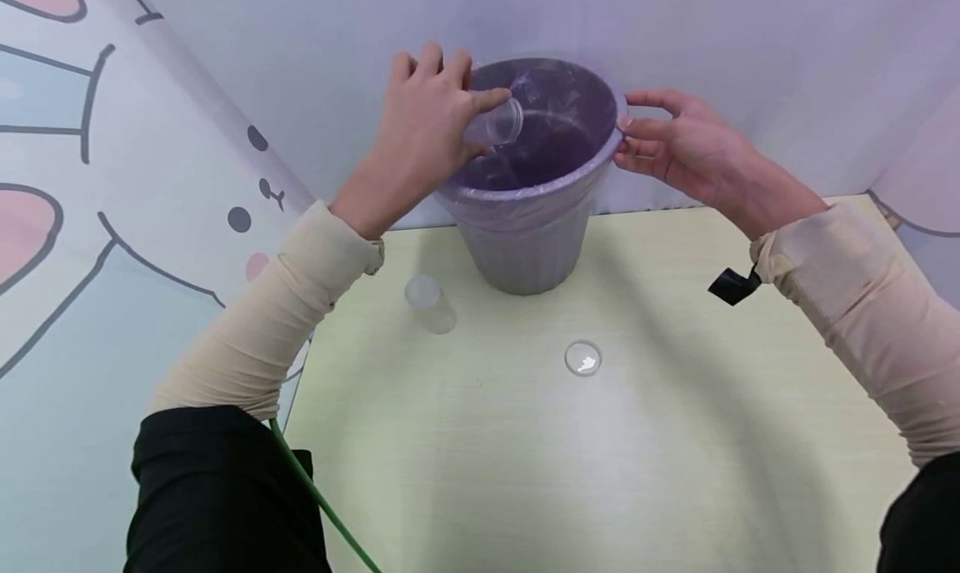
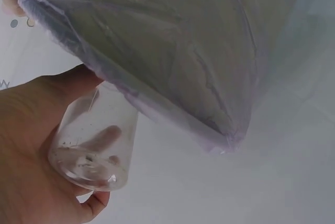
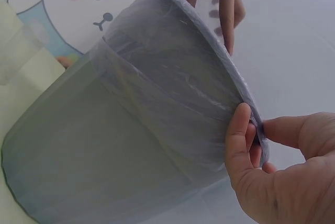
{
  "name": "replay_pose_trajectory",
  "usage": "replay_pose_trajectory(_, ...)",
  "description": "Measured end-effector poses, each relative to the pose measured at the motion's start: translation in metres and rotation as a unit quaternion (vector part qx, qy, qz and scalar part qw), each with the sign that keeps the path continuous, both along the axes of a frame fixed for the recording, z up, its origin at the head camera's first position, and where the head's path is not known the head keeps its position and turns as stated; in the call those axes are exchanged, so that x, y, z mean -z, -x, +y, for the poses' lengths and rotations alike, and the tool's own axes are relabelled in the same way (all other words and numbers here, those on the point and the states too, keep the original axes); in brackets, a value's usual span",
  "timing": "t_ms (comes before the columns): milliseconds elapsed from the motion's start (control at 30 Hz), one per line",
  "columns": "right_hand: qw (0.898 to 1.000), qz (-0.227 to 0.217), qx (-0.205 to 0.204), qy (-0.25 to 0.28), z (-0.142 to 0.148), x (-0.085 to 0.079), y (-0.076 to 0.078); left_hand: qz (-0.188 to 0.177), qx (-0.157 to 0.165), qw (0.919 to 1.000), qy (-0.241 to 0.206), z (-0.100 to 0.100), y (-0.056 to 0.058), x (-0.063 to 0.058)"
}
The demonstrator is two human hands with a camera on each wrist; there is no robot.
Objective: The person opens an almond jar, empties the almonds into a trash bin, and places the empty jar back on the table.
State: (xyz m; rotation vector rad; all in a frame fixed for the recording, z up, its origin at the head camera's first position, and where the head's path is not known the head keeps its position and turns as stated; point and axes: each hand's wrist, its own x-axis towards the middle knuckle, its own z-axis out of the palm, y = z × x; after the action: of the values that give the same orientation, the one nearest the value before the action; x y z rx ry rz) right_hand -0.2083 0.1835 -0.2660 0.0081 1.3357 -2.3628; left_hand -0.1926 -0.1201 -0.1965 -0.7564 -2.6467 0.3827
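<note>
My left hand [image 1: 431, 119] grips a clear plastic jar [image 1: 504, 123], tilted over the mouth of a purple trash bin [image 1: 525, 252]. In the left wrist view the jar [image 2: 97, 140] has some clear liquid and small dark specks toward its base. A thin translucent bag [image 2: 172, 51] lines the bin and folds over its rim. On the far right of that rim, my right hand [image 1: 690, 144] pinches the edge between thumb and fingers; the right wrist view shows the pinching fingers [image 3: 241, 140] close up.
A frosted cylindrical container [image 1: 431, 305] stands on the pale table [image 1: 480, 456] left of the bin. Nearer the front lies a round clear lid [image 1: 582, 357]. A green cable [image 1: 322, 498] runs past the left sleeve. Behind is a wall cover with a cartoon print [image 1: 150, 140].
</note>
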Motion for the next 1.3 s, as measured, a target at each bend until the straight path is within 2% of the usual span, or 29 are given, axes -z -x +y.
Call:
replay_pose_trajectory(100,1.0,0.002,-0.001,0.003,0.0,0.0,0.0,-0.001,0.004,0.9998,0.018,-0.002,0.001,0.002)
replay_pose_trajectory(367,1.0,0.005,-0.003,0.0,0.0,-0.001,0.001,-0.035,0.028,0.9941,0.098,-0.006,0.004,0.004)
replay_pose_trajectory(533,1.0,0.003,-0.002,-0.001,0.0,-0.001,0.002,-0.032,0.049,0.9943,0.089,-0.006,0.008,0.002)
replay_pose_trajectory(667,1.0,0.002,-0.002,-0.002,-0.001,-0.001,0.001,-0.06,0.074,0.9926,0.075,-0.008,0.01,0.001)
replay_pose_trajectory(733,1.0,0.005,-0.004,-0.004,-0.001,-0.001,0.001,-0.066,0.074,0.9919,0.079,-0.008,0.01,0.001)
replay_pose_trajectory(800,1.0,0.008,-0.006,-0.005,-0.002,-0.001,0.001,-0.05,0.065,0.9921,0.095,-0.007,0.011,0.002)
replay_pose_trajectory(1000,1.0,0.006,-0.005,-0.007,-0.003,-0.002,0.0,0.032,0.024,0.9902,0.134,-0.004,0.013,0.004)
replay_pose_trajectory(1300,1.0,-0.002,0.001,-0.006,-0.003,-0.001,0.0,0.043,0.0,0.9927,0.112,-0.005,0.012,0.002)
